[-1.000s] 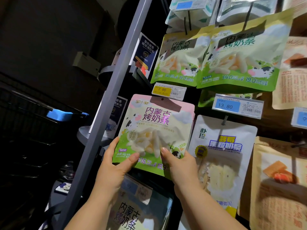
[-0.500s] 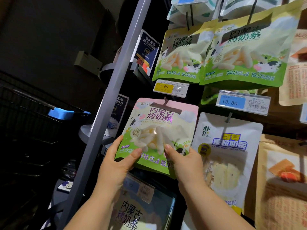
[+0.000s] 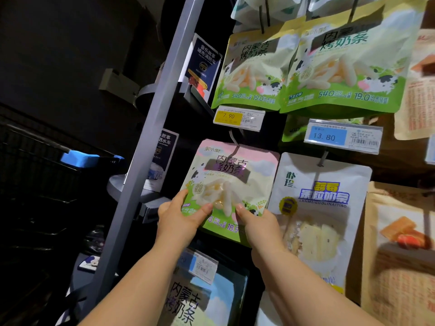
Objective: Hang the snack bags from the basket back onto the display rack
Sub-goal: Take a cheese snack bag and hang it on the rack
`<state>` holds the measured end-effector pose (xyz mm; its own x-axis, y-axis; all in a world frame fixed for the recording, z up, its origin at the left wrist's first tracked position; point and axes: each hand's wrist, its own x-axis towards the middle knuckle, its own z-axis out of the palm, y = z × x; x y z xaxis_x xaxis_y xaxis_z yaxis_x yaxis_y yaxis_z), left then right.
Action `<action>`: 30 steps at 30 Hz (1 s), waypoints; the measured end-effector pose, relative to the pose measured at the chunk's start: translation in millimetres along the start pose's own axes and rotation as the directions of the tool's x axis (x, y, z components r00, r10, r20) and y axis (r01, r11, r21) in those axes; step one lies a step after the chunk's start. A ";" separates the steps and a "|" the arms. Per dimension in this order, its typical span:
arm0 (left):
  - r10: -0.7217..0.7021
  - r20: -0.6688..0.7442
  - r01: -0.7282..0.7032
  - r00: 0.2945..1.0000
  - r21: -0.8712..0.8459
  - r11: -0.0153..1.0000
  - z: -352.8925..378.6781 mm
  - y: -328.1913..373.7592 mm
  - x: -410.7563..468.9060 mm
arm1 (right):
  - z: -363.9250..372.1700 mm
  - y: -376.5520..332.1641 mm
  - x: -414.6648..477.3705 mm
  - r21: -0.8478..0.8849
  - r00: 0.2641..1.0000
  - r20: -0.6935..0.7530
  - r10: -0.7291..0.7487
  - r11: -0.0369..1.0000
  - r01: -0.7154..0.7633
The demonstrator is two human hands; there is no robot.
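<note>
Far left: dark wire basket [image 3: 35,175] with a blue handle, contents too dark to tell. Then the grey rack post [image 3: 150,147]. Left hand [image 3: 181,217] and right hand [image 3: 256,222] each pinch the bottom edge of the pink-top snack bag [image 3: 230,182], thumbs on the front, hands close but apart. The bag's top sits at the hook [image 3: 233,140] under the yellow tag [image 3: 237,117] "7.90"; can't tell if it's threaded. Beside it on the right: white bag [image 3: 322,196], "LANMEIGUOLINAITIAO", under the blue tag [image 3: 341,136] "13.80". Green bags [image 3: 341,67] above read "540 mg", "19.0".
</note>
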<state>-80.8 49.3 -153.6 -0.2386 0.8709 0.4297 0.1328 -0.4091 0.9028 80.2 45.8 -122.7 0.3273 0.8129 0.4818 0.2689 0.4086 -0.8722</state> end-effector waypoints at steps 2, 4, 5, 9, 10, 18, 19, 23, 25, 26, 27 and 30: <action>-0.032 -0.001 0.032 0.999 0.132 0.991 2.1 0.3 3.8 | 0.8 0.9 1.5 0.002 1.000 -0.005 0.009 1.000 -0.009; -0.043 -0.018 0.046 0.999 0.225 0.973 3.9 1.8 3.6 | -0.8 1.0 1.3 -0.021 1.000 -0.006 0.025 0.999 -0.025; -0.042 -0.024 0.046 0.999 0.256 0.965 5.2 1.3 2.7 | -1.5 1.8 0.7 -0.049 1.000 -0.011 0.028 0.998 -0.029; -0.013 -0.055 0.030 0.998 0.325 0.945 9.6 -3.0 -3.6 | -5.2 5.3 -6.4 -0.172 0.999 -0.035 0.001 0.985 -0.007; 0.000 -0.068 0.022 0.998 0.326 0.945 10.8 -3.7 -5.4 | -6.5 4.4 -10.2 -0.189 0.999 -0.035 -0.012 0.982 0.005; 0.023 -0.121 0.025 0.992 0.382 0.924 25.8 5.7 -29.2 | -39.1 3.8 -35.7 -0.059 0.991 -0.034 0.132 0.989 -0.133; 0.030 -0.128 0.024 0.991 0.400 0.916 27.5 8.7 -33.2 | -43.2 4.0 -39.4 -0.039 0.988 -0.030 0.150 0.988 -0.151; 0.091 -0.146 -0.027 0.985 0.393 0.919 38.5 23.7 -55.4 | -67.7 -5.1 -63.0 -0.021 0.983 -0.018 0.182 0.983 -0.183; 0.112 -0.124 -0.062 0.986 0.346 0.936 50.4 33.2 -70.7 | -86.4 -14.7 -75.7 0.005 0.987 -0.020 0.159 0.987 -0.159; 0.118 -0.104 -0.078 0.988 0.324 0.943 58.1 38.4 -80.5 | -97.1 -19.3 -82.5 0.002 0.989 -0.028 0.145 0.989 -0.145; 0.128 -0.077 -0.099 0.989 0.302 0.948 67.6 42.4 -91.0 | -109.4 -23.0 -89.8 -0.009 0.990 -0.039 0.133 0.991 -0.133; 0.175 0.037 -0.179 0.984 0.233 0.956 100.2 53.4 -132.5 | -158.3 -28.3 -116.2 -0.079 0.989 -0.098 0.110 0.990 -0.118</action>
<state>54.3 -60.6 -164.2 -0.1756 0.7952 0.5803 0.3937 -0.4835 0.7818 178.0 -125.9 -140.6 0.4422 0.8081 0.3891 0.2991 0.2761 -0.9134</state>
